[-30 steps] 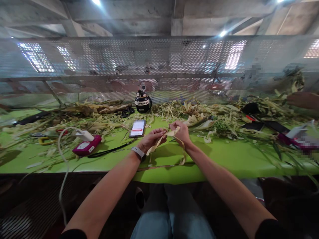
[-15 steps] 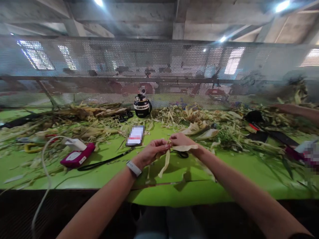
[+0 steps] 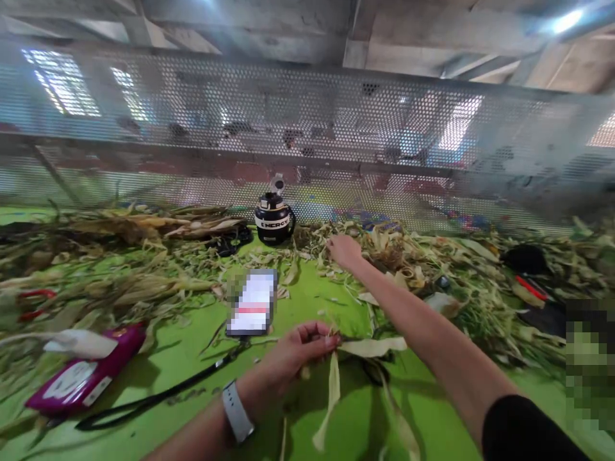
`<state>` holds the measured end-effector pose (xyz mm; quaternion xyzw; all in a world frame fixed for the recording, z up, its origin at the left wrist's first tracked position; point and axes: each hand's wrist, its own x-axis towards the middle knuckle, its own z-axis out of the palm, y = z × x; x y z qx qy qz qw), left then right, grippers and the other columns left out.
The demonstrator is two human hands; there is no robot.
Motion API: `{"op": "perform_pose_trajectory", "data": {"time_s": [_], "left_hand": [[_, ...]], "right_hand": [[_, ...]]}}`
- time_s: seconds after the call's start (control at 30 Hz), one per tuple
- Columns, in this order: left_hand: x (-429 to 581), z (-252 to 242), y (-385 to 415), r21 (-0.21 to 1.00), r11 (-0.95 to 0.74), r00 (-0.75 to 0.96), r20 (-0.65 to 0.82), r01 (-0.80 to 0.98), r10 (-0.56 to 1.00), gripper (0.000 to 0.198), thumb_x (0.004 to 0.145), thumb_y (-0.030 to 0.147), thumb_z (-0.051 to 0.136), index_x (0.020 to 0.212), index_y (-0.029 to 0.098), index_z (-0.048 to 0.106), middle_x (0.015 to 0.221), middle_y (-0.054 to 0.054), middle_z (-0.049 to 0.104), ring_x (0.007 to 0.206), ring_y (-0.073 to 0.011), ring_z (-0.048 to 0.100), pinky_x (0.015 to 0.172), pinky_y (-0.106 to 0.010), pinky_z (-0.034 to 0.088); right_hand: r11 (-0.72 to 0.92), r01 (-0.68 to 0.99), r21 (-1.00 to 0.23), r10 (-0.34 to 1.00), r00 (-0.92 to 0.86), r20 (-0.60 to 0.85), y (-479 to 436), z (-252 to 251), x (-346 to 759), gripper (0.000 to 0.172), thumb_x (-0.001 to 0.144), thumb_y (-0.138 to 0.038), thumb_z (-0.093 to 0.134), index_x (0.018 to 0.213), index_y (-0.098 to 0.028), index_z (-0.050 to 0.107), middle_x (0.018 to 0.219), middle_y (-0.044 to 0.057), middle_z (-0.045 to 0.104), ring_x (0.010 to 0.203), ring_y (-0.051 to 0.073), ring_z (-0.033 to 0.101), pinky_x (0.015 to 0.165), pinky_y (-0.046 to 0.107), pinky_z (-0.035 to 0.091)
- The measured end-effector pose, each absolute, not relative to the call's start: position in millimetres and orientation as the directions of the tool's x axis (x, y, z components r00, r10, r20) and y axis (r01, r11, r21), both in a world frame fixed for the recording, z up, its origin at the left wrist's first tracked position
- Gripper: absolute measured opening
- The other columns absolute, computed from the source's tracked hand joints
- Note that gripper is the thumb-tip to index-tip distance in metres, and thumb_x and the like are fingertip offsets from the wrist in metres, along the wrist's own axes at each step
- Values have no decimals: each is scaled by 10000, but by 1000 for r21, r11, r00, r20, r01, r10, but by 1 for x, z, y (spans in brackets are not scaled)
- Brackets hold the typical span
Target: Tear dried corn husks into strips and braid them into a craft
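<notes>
My left hand (image 3: 293,352) is closed in a pinch at the front middle of the green table (image 3: 307,291). Between its thumb and fingers are pale corn husk strips (image 3: 372,347); one sticks out to the right and another hangs down. Farther back, my right hand (image 3: 344,251) reaches to the near edge of a heap of dry husk scraps (image 3: 384,246), right of a black bottle (image 3: 272,224). Its fingers look curled together, their tips partly hidden, and I cannot make out what they hold. Loose husk strips (image 3: 401,422) lie below the right forearm.
A phone (image 3: 254,301) lies left of centre, with a black strap (image 3: 182,390) running from it. At the left is a purple device (image 3: 91,374) with a white plug. Husks (image 3: 148,227) cover the back left. A perforated metal screen (image 3: 312,141) stands behind. Red-handled scissors (image 3: 531,288) lie right.
My right hand has left the husk strips and moved back to the scrap heap. My left hand keeps hold of the strips. The view has shifted closer to the table.
</notes>
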<state>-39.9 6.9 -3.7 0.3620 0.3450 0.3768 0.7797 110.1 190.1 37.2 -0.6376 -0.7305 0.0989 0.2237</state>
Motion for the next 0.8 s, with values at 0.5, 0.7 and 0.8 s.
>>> {"op": "perform_pose_trajectory", "data": {"time_s": [0.5, 0.7, 0.8], "left_hand": [[-35, -12, -7, 793, 552, 587, -324, -259, 742, 274, 580, 323, 831, 681, 161, 635, 678, -9, 626, 574, -69, 482, 553, -191, 340], [-35, -11, -8, 821, 517, 586, -301, -242, 752, 298, 578, 341, 828, 673, 159, 612, 641, 10, 585, 564, -72, 455, 534, -192, 323], [-35, -9, -8, 825, 513, 554, -318, -238, 769, 307, 571, 341, 831, 687, 158, 613, 639, 14, 573, 566, -72, 450, 530, -190, 323]], "right_hand": [[285, 924, -255, 945, -226, 236, 175, 37, 166, 298, 833, -190, 489, 1083, -158, 648, 1181, 114, 604, 1014, 206, 586, 887, 306, 438], [206, 967, 148, 977, -211, 23, 169, 34, 215, 455, 699, -169, 653, 1153, -142, 624, 1182, 187, 608, 1144, 333, 508, 939, 415, 387], [167, 976, 139, 980, -180, 88, 173, 51, 213, 298, 741, -68, 540, 973, -160, 703, 1017, 156, 684, 1048, 304, 575, 867, 375, 416]]}}
